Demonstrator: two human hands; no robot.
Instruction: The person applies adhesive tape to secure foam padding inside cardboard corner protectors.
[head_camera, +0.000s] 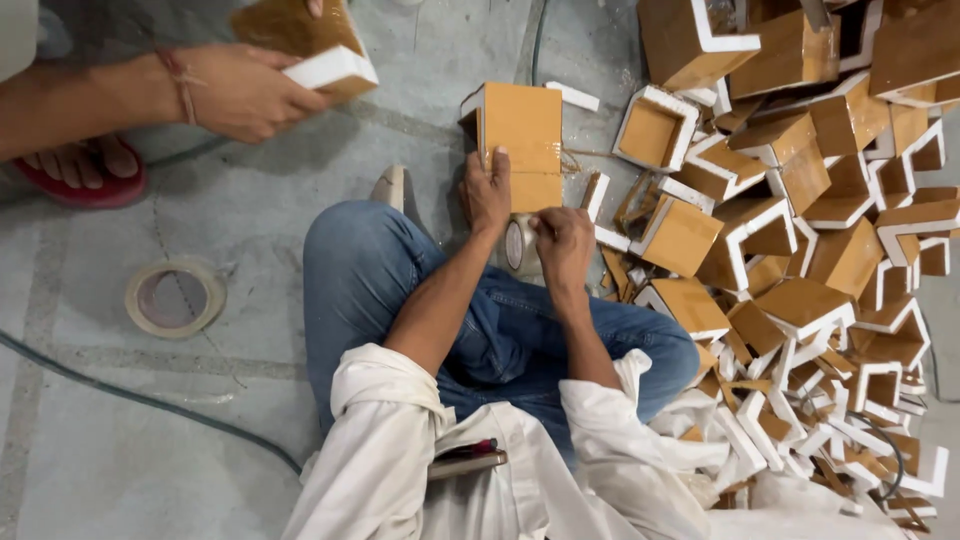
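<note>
- Left hand (486, 190): fingers pressed flat against the face of a tan foam block (522, 145), which stands upright on the grey floor (100, 460) just ahead of the person's knees.
- Right hand (563, 245): fingers curled closed, pinching at a tape roll (516, 246) held low between both hands, directly below the block.
- Block: taped brown faces, white foam edge visible at top and left side.
- Right of the person: a large pile of similar brown-and-white foam corner pieces (800, 230), stacked loosely on the floor.
- Left of the person: a second tape roll (174, 297) lying flat on the floor, well apart from the hands.
- Upper left: a co-worker's hand (240, 92) gripping another foam piece (308, 40).
</note>
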